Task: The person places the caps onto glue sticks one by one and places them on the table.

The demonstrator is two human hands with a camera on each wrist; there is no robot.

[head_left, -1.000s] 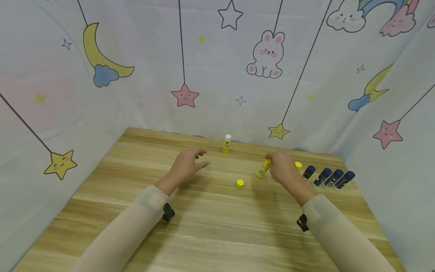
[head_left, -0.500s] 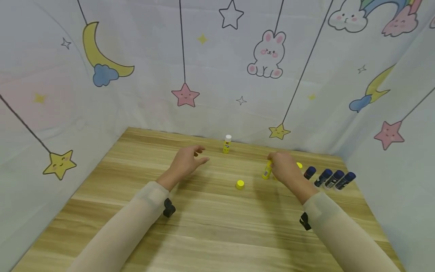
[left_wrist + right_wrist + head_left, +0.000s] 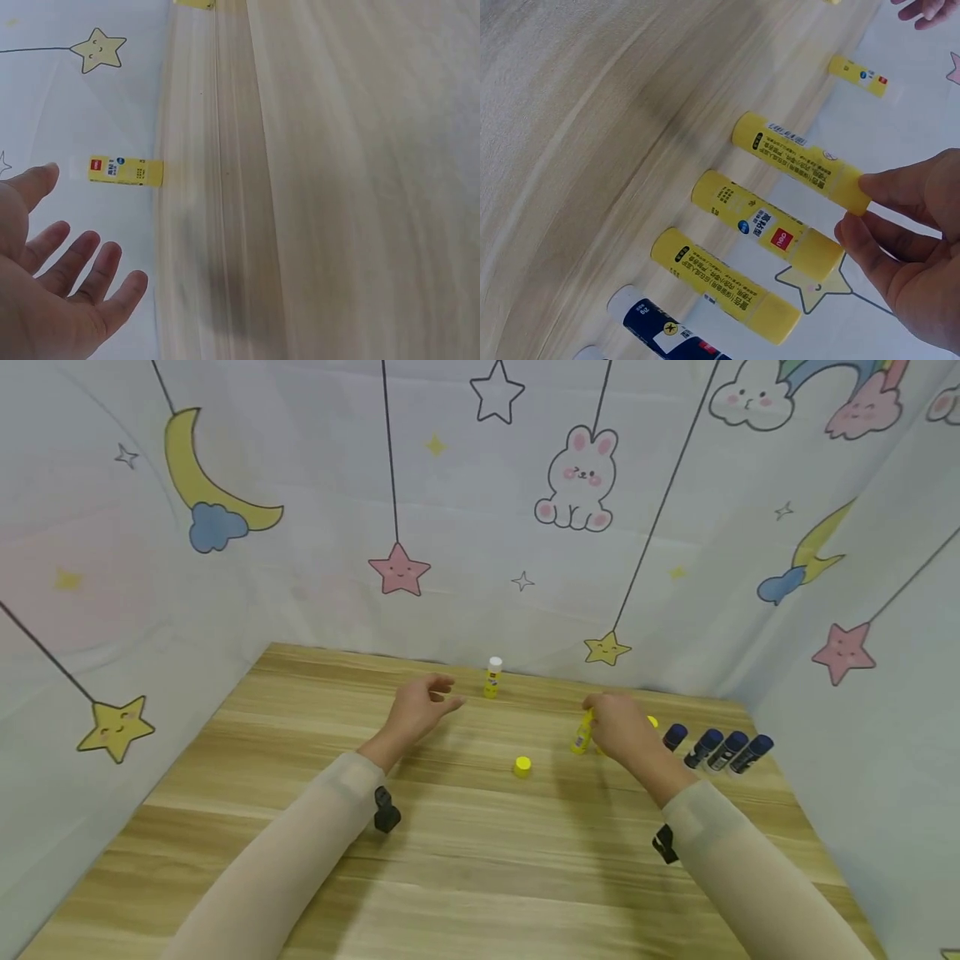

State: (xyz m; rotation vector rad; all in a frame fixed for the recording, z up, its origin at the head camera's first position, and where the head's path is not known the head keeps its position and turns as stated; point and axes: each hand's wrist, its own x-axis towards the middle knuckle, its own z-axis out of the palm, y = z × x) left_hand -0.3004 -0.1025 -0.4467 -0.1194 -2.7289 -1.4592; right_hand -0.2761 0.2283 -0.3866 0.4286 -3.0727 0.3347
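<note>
My right hand (image 3: pixel 622 727) pinches the capped end of a yellow glue stick (image 3: pixel 802 161) between thumb and fingers; the stick stands nearly upright, its base at the tabletop. Two more yellow glue sticks, one nearer (image 3: pixel 765 225) and one beyond it (image 3: pixel 724 285), stand in line beside it, mostly hidden by the hand in the head view. My left hand (image 3: pixel 415 710) hovers with loosely bent fingers and holds nothing. Just right of it, a yellow glue stick with a whitish top (image 3: pixel 491 681) stands near the back edge. A loose yellow cap (image 3: pixel 522 767) lies mid-table.
Several dark blue glue sticks (image 3: pixel 729 752) continue the row to the right on the wooden table (image 3: pixel 465 860). A white curtain (image 3: pixel 322 593) printed with stars, moons and a rabbit closes off the back and sides.
The yellow glue stick in my right hand has gone from tilted to nearly upright, shifting slightly right towards the row. My left hand has edged a little right and away from me.
</note>
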